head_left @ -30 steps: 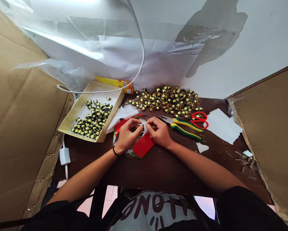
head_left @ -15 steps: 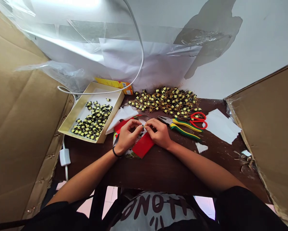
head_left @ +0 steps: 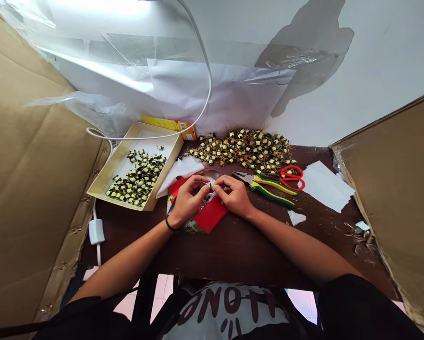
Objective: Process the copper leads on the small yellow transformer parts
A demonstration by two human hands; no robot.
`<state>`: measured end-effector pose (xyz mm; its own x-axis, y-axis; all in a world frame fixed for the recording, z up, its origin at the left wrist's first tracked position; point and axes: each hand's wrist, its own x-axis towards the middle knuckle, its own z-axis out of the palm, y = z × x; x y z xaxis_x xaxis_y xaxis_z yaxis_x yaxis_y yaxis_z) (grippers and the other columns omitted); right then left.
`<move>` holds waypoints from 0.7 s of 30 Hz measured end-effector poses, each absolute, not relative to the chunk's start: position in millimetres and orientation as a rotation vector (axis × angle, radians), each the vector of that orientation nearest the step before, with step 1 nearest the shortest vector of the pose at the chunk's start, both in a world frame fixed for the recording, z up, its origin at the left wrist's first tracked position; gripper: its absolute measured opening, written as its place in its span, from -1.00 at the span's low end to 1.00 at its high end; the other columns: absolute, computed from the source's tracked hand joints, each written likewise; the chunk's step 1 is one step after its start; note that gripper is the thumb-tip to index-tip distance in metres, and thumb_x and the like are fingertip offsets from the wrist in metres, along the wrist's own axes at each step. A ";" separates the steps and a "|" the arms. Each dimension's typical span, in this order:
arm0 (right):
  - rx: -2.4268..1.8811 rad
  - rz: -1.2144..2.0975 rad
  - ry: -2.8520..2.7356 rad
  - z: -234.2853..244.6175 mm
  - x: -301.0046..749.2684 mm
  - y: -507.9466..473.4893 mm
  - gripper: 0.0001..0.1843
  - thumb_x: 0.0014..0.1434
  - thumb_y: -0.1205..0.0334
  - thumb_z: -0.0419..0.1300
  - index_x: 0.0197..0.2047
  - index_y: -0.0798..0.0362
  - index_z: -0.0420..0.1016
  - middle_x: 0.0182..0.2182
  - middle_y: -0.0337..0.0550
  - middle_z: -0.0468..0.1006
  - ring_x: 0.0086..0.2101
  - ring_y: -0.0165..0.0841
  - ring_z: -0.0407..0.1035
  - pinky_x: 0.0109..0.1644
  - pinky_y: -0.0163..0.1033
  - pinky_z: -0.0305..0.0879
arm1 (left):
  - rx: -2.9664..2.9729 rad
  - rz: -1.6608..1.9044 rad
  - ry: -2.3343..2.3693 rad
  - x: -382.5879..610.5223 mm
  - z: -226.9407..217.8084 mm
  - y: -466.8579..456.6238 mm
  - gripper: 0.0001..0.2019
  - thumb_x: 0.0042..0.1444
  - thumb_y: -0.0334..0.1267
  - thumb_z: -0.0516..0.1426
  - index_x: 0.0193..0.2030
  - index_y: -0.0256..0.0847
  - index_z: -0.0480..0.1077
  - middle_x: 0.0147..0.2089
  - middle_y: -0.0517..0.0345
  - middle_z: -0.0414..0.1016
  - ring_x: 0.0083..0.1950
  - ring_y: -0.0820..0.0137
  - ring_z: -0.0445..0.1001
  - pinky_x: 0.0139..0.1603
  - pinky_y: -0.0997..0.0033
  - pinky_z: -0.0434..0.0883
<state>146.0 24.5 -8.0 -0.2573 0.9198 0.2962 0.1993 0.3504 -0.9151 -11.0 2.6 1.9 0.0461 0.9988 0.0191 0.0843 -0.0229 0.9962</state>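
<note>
My left hand (head_left: 188,202) pinches a small black-and-yellow coil transformer (head_left: 211,188) between thumb and fingertips. From the other side, my right hand (head_left: 235,196) closes its thumb and forefinger right beside the part; what lies in that pinch is too small to make out. Below both hands is a red piece (head_left: 212,214) on a patterned packet, partly covered by the fingers. To the left, a shallow cream box (head_left: 151,203) contains many similar parts. A heap of transformers with loose copper-coloured wires (head_left: 243,146) lies behind the hands.
Green-and-yellow pliers (head_left: 273,191) and red-handled scissors (head_left: 291,178) lie right of my hands. White paper (head_left: 327,186) and a torn scrap (head_left: 297,217) rest farther right. Cardboard walls (head_left: 396,189) flank the dark table (head_left: 212,259). A white cable (head_left: 209,71) loops above.
Both hands stay almost in the same place, with only slight finger movement around the small transformer. The whole view has shifted very slightly.
</note>
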 end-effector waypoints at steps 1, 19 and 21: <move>-1.005 0.976 -1.706 -8.0 146.0 24.9 -0.83 0.15 0.26 0.13 -0.48 0.05 0.39 -0.48 -0.21 0.46 -0.43 -0.42 0.33 -0.42 -0.35 0.20 | 1.310 1.142 1.217 -11.2 2.2 2.3 -0.82 0.09 -0.21 0.20 -0.21 -0.23 0.37 -0.35 0.16 0.49 -0.29 0.40 0.49 -0.24 0.44 0.38; -1.061 0.945 -1.730 -10.5 144.1 25.4 -0.83 0.12 0.26 0.12 -0.50 0.05 0.38 -0.47 -0.19 0.48 -0.40 -0.39 0.36 -0.31 -0.31 0.28 | 1.473 1.104 1.191 -12.5 1.8 2.1 -0.77 0.09 -0.20 0.18 -0.14 -0.20 0.32 -0.24 0.12 0.48 -0.27 0.41 0.47 -0.23 0.44 0.37; -1.030 1.045 -1.689 -10.4 145.2 26.8 -0.82 0.13 0.22 0.13 -0.49 0.04 0.38 -0.48 -0.20 0.47 -0.41 -0.39 0.36 -0.33 -0.30 0.29 | 1.444 1.123 1.168 -12.1 2.5 2.0 -0.78 0.10 -0.21 0.18 -0.14 -0.20 0.33 -0.20 0.10 0.48 -0.26 0.42 0.46 -0.23 0.44 0.38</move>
<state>145.2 26.8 -10.4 -0.2755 0.9295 0.2450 0.1955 0.3037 -0.9325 -12.1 2.0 2.5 0.1283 0.9873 0.0940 0.1332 -0.1111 0.9848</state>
